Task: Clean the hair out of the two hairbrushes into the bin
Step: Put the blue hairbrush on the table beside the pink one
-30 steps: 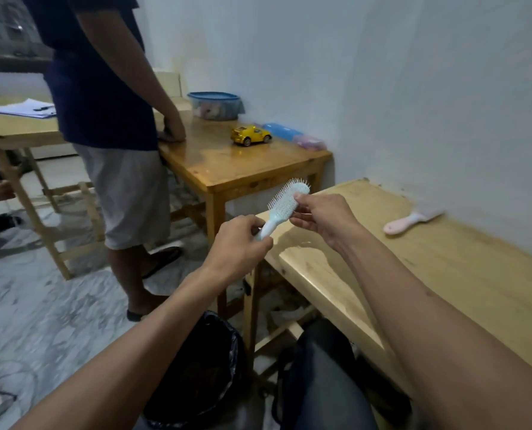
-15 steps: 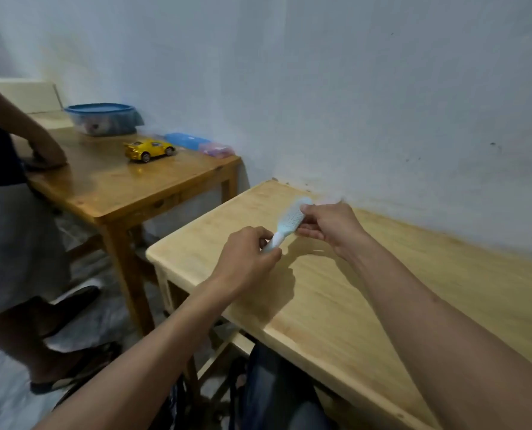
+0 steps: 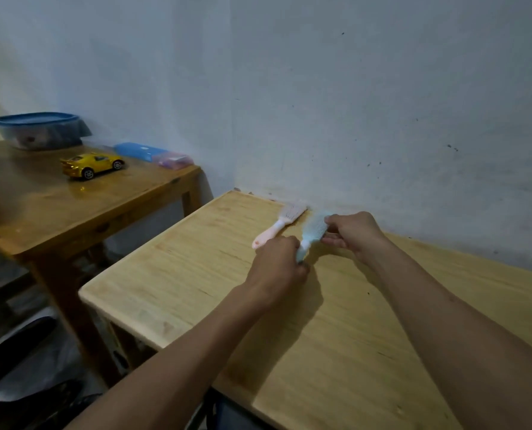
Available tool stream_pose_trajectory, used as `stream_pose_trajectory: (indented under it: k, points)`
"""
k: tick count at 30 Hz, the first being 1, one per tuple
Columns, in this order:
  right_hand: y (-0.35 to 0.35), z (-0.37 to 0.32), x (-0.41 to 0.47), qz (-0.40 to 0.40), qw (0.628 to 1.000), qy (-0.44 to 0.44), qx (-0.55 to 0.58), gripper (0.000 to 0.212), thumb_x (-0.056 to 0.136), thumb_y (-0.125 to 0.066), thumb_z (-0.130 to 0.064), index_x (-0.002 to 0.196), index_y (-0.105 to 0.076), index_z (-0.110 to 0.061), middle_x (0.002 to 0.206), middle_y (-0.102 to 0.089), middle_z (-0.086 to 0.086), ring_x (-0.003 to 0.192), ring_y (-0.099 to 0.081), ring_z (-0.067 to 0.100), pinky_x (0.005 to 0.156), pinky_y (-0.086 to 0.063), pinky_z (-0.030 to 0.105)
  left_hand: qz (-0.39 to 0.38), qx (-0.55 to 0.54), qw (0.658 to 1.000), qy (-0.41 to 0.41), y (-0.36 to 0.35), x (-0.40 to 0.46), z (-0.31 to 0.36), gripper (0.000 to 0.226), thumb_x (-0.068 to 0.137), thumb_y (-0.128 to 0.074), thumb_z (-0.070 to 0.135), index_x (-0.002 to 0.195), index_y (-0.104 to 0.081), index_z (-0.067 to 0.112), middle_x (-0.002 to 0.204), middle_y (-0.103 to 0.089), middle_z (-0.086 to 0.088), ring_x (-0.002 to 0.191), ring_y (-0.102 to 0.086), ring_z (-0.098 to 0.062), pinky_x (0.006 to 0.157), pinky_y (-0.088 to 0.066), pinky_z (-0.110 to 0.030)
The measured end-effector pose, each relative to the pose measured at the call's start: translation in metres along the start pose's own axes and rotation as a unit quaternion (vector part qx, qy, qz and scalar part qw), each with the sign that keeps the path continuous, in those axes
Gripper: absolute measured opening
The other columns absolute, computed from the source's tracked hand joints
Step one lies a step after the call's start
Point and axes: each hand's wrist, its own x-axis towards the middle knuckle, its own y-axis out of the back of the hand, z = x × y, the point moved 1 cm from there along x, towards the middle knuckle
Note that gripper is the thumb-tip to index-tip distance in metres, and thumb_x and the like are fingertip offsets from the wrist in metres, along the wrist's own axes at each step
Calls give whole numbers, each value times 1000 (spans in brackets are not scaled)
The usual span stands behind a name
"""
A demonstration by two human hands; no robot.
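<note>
A light blue hairbrush (image 3: pixel 312 231) is held over the far side of the pale wooden table (image 3: pixel 180 274), close to the wall. My left hand (image 3: pixel 278 265) grips its handle. My right hand (image 3: pixel 353 232) pinches the brush head at its far end. A pink hairbrush (image 3: pixel 278 226) lies flat on the table just left of the blue one, its head against the wall. The bin is out of view.
A darker wooden table (image 3: pixel 72 206) stands to the left with a yellow toy car (image 3: pixel 91 164), a blue-lidded container (image 3: pixel 39 130) and a flat blue and pink case (image 3: pixel 154 154). The white wall (image 3: pixel 351 103) runs along the table's far edge.
The view has swung right and away from the bin and the standing person. Both hands have carried the blue hairbrush over the table toward the wall, beside the pink one.
</note>
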Motion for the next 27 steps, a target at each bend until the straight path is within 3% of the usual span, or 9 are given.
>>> stream_pose_trajectory:
  k: [2,6,9,11,14,16,20,24,27]
  points:
    - [3,3,13,14,1000,-7,-16,31,96,-66,-4,118,-60,16,110,-71,29,86,-76,36,52,-63,31,5,18,1000,-6,-7,7,3,12,90,-65,17,82,-57,14,78,-55,1,74,-53,-19,51,-32,-27]
    - [8,6,40,35,999,-19,-36,19,93,-69,-6,103,-66,10,102,-74,26,81,-78,34,76,-66,43,11,21,1000,-3,-18,22,7,5,91,-63,18,88,-62,13,82,-60,-1,79,-57,-20,50,-26,-25]
    - [12,5,55,53,995,-2,-82,21,91,-71,-10,99,-70,9,89,-75,20,73,-75,27,74,-65,39,9,22,1000,-5,-26,33,7,8,91,-61,17,83,-58,15,80,-58,-1,75,-53,-19,50,-25,-27]
    - [15,4,62,62,992,11,-112,23,91,-71,-13,98,-73,9,83,-75,18,69,-73,26,71,-64,36,9,13,1000,-6,-32,39,6,12,91,-59,16,80,-57,14,78,-59,-2,74,-54,-20,53,-31,-30]
    - [14,4,71,66,987,25,-143,23,94,-69,-16,100,-73,6,83,-75,15,68,-72,23,65,-62,31,14,13,1000,-5,-38,48,4,15,92,-59,16,92,-70,6,84,-70,-8,77,-62,-23,63,-46,-36]
    - [13,5,77,65,986,31,-153,23,94,-68,-17,102,-74,4,84,-76,13,69,-74,21,70,-63,32,15,4,1000,-2,-41,53,3,17,93,-58,16,95,-72,7,84,-71,-10,78,-63,-25,65,-49,-38]
    - [7,7,80,87,975,58,-197,26,92,-64,-23,76,-75,-6,75,-78,11,72,-77,24,83,-62,41,33,3,999,-4,-45,61,-3,17,92,-60,17,80,-68,8,72,-62,-5,68,-55,-21,63,-42,-34]
    - [1,10,79,113,962,81,-234,37,91,-61,-28,82,-77,4,79,-78,17,77,-76,29,72,-58,36,55,15,998,-16,-45,59,-3,15,92,-61,17,84,-69,6,82,-64,-9,77,-56,-23,68,-42,-34]
    - [-2,12,79,118,958,86,-246,42,90,-61,-30,83,-76,8,79,-77,19,68,-68,26,57,-46,31,53,16,998,-21,-44,58,-4,15,91,-61,18,86,-69,6,87,-66,-11,81,-58,-24,70,-46,-37]
